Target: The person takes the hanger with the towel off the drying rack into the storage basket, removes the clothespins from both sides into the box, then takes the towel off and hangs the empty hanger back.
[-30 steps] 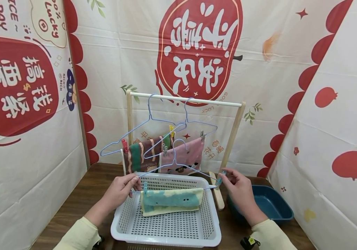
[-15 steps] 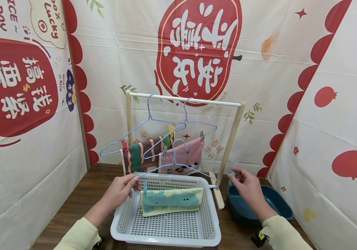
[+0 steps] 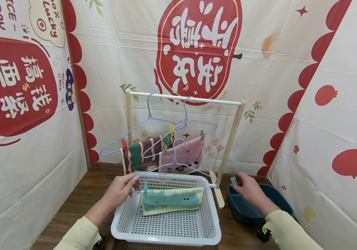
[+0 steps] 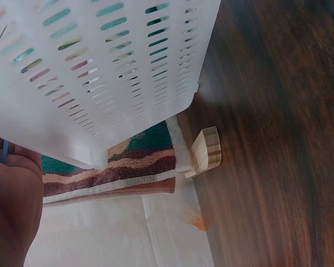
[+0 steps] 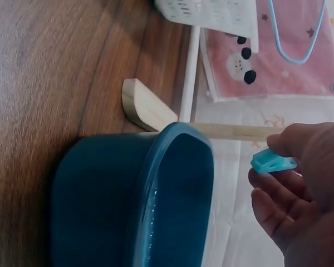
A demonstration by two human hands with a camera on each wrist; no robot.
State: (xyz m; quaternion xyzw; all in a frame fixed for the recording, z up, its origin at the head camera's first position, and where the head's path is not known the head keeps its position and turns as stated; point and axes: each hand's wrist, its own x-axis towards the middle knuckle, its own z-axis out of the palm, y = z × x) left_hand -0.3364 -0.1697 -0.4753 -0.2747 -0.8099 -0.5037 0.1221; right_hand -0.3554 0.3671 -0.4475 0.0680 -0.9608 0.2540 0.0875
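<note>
Moved away from right end of blue hanger (image 3: 174, 160) since a second ago, pinching teal clothespin (image 3: 233, 180) in right hand (image 3: 248, 187) near dark-blue basin (image 3: 244, 214) — gripping hanger's left corner with left hand (image 3: 123, 189). On lower bar, over white basket (image 3: 166, 239): green-and-yellow towel (image 3: 172, 201), clipped at left by second clothespin (image 3: 145, 188). Behind, on rack (image 3: 233, 135): striped cloth (image 3: 144, 154), pink cloth (image 3: 181, 154).

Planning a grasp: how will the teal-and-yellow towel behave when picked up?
The towel probably flops, since it drapes over the front hanger. Its left end should hold under the teal clothespin; the right may slip, having none.
</note>
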